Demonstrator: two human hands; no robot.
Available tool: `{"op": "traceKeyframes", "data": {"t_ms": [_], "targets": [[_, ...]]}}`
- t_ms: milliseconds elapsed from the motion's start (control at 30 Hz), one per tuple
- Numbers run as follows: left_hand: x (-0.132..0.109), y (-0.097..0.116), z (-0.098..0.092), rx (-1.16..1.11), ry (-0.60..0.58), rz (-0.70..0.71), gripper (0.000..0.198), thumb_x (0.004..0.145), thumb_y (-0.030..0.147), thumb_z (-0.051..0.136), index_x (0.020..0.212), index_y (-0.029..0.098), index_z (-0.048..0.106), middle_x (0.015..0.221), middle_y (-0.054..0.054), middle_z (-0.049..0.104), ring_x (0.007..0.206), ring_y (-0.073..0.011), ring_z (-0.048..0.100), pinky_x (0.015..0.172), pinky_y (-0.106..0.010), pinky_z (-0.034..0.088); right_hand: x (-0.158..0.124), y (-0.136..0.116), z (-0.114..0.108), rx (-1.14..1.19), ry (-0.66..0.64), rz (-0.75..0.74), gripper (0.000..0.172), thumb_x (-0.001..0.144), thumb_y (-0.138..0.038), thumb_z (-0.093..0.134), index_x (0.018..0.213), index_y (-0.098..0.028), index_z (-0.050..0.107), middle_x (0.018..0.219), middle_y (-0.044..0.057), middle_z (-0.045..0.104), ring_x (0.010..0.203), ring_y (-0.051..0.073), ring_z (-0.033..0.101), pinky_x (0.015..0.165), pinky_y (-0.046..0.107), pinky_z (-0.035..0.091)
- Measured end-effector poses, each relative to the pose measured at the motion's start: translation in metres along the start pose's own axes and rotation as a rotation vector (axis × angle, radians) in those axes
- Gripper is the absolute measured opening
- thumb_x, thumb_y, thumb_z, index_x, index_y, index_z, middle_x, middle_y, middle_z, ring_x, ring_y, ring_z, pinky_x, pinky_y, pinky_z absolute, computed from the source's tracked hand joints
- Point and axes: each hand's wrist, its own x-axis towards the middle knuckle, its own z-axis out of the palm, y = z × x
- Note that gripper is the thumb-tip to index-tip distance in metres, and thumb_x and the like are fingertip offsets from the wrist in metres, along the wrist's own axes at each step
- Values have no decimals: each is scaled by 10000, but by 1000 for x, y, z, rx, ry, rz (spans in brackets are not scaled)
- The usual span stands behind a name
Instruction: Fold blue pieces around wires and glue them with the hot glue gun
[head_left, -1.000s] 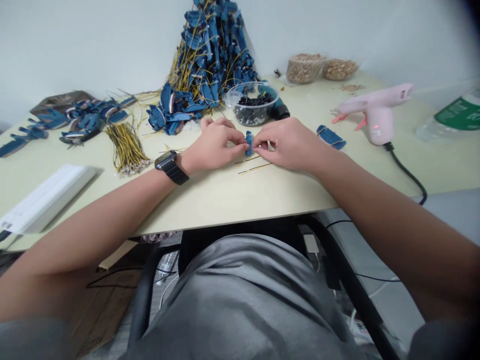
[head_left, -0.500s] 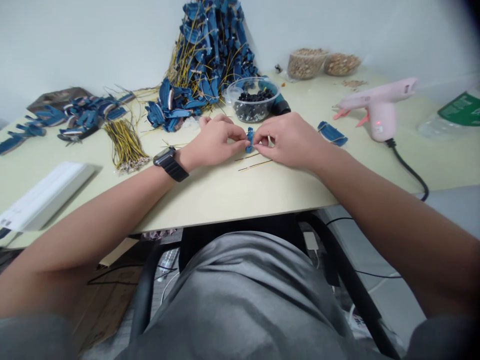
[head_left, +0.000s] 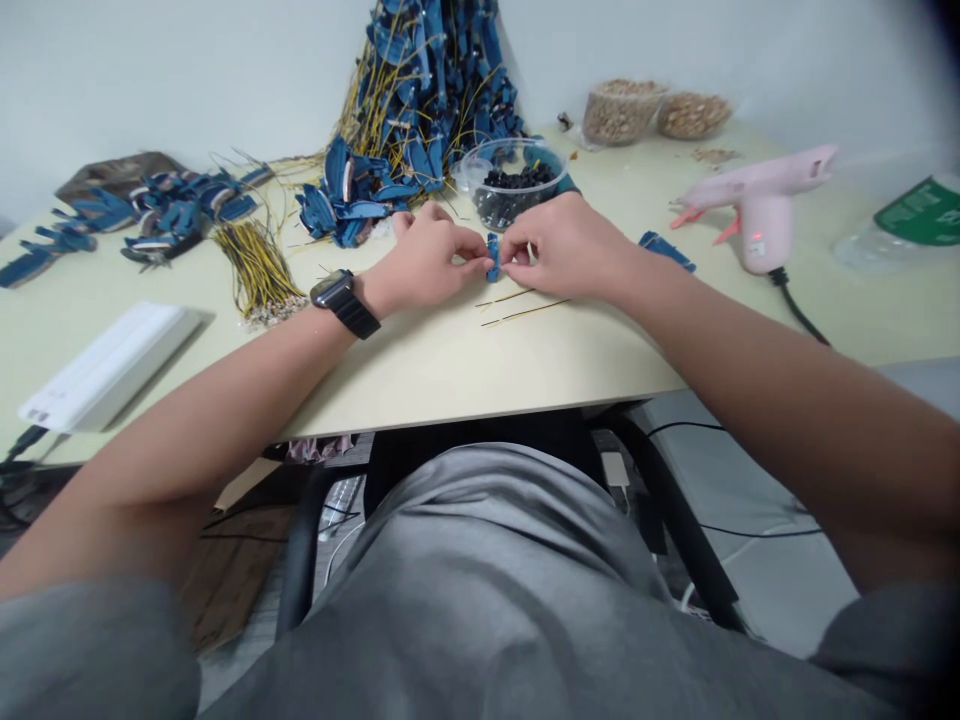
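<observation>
My left hand (head_left: 427, 262) and my right hand (head_left: 559, 247) meet over the pale table (head_left: 450, 370), both pinching one small blue piece (head_left: 493, 257) between their fingertips. A black watch (head_left: 345, 303) sits on my left wrist. Two thin yellow wires (head_left: 525, 312) lie on the table just below the hands. A clear bowl of small black parts (head_left: 514, 190) stands right behind them. A tall heap of blue pieces with yellow wires (head_left: 424, 90) rises at the back.
A pink glue gun (head_left: 757, 200) with a black cord stands at the right. A loose blue piece (head_left: 667, 250) lies near it. Yellow wire bundle (head_left: 259, 270), more blue pieces (head_left: 165, 215), a white box (head_left: 109, 365) at left. Two bowls of brown bits (head_left: 652, 110) at back.
The hands stay pinched on the blue piece and have shifted slightly up in view as the camera tilted down. Nothing was picked up or let go.
</observation>
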Motion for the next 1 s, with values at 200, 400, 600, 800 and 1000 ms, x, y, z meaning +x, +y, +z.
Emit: {"op": "traceKeyframes", "data": {"t_ms": [200,400,600,800,1000], "targets": [[6,-24,1,-88,63,-5,188,986,484,902,1074,337,979,1016,-132,863,1497,-563,618,1326,-885,371,25,6,3,33,-32,-31,154,1052,-435,871,985,-343,975,846,60,876,832,324,747,828,502,551],[4,-15,-1,-60,35,-74,265,1094,488,813,1064,267,956,945,-108,825,1426,-480,605,1314,-839,362,18,1,8,30,-8,-2,136,1074,-354,867,973,-315,950,928,77,893,883,316,766,866,492,540],[1,0,-10,-39,-12,-126,301,1157,467,756,1080,231,926,889,-83,802,1364,-411,641,1377,-774,333,14,-9,4,-32,-29,13,138,1123,-336,852,1022,-291,934,997,92,891,973,328,780,870,462,533],[4,4,-12,13,-28,-157,304,1154,431,770,1124,228,994,993,-139,878,1386,-475,706,1349,-799,400,14,-19,-1,-36,-64,101,141,1073,-182,806,1011,-257,907,1012,84,886,987,314,791,899,449,526],[3,1,-9,-18,12,-150,307,1157,448,791,1045,242,990,912,-121,856,1271,-422,729,1286,-704,466,14,-18,3,1,-39,103,202,1011,-67,777,945,-247,843,939,60,840,906,274,742,850,435,476]]}}
